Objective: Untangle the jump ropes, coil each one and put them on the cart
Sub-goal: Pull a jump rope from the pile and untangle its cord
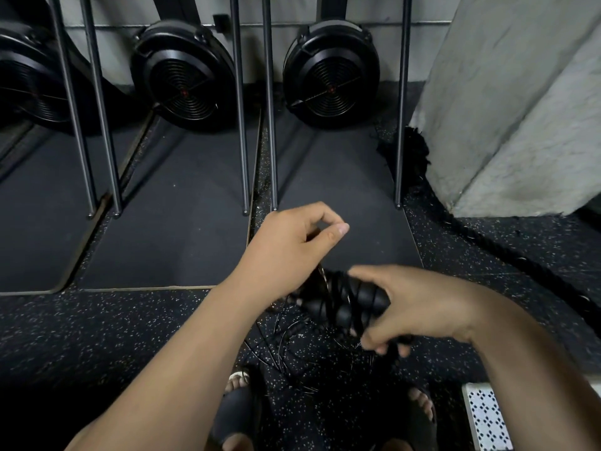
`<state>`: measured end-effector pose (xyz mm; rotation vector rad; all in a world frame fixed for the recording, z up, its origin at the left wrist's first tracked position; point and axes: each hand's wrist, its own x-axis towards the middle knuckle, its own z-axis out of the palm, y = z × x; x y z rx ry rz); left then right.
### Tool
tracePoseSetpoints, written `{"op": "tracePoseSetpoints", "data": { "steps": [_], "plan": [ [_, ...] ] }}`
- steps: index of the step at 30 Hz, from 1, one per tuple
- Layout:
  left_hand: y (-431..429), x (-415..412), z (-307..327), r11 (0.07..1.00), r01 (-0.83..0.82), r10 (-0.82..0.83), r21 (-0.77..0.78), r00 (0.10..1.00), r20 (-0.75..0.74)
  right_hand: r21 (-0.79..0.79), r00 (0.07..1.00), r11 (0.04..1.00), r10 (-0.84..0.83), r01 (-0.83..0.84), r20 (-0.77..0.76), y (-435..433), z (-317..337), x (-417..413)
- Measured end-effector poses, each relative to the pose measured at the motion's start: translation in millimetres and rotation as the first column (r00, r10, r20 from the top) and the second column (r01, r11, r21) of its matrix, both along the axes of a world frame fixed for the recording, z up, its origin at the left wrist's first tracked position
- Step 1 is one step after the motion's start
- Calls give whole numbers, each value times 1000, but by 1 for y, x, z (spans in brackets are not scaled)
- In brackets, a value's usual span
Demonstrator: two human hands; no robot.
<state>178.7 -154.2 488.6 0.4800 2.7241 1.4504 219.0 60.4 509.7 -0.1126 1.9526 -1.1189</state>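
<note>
Two round black fans [331, 71] are standing by the wall. A thick black rope [507, 252] is lying on the speckled floor [97, 336].

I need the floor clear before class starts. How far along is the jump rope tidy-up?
Still early. Nothing looks finished: no coiled rope sits anywhere in view. In hand: the right hand grips black rope handles with cord wound around them, while the left hand pinches a thin strand. Left to do: loose cord dangles in tangled loops above the floor, so untangling, coiling and loading remain.
</note>
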Motion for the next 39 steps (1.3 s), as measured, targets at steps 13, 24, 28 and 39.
{"op": "tracePoseSetpoints", "data": {
  "steps": [13, 24, 28, 39],
  "plan": [
    [2, -6, 0, 938, -62, -23, 342, 971, 239, -702, 999, 711, -40, 42, 20, 9, 14, -1],
    [18, 2, -7, 993, 71, -54, -99, 984, 170, -559, 680, 578, -733, 594, -36, 7, 0, -19],
    [19, 4, -5, 995, 55, -42, -82, 987, 153, -295, 659, 715, -699, 634, -279, 14, -14, -20],
    [7, -2, -4, 998, 27, -32, 60, 996, 82, 32, 990, 991, -127, 129, -66, 3, -6, -6]
  ]
}}
